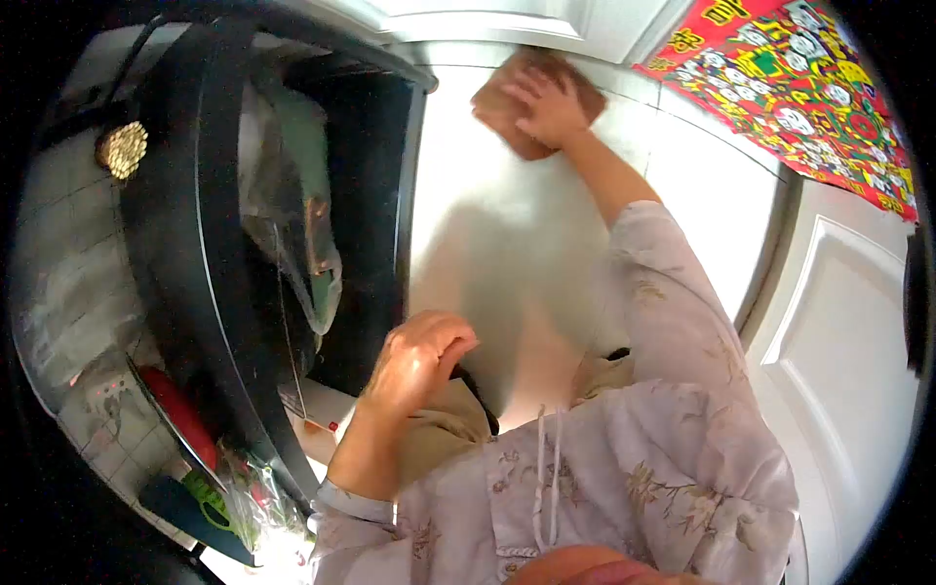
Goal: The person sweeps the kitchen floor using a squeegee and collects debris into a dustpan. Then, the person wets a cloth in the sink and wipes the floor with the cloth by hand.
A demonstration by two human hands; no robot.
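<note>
A folded brown cloth (509, 105) lies on the pale tiled floor near the white door at the top. My right hand (549, 107) presses flat on it from above, fingers spread, with the arm stretched forward. Slight blur softens the cloth's edges. Above my bent knee, my left hand (421, 353) is curled into a fist, and no object shows in it. The nearest thing to that fist is the dark rack at its left.
A black rack (219, 195) stands along the left, with a clear plastic bag (327, 292) hanging in it. White doors (848, 302) border the floor at the top and right. A red patterned sheet (790, 88) hangs at upper right. More plastic-wrapped items (263, 497) sit lower left.
</note>
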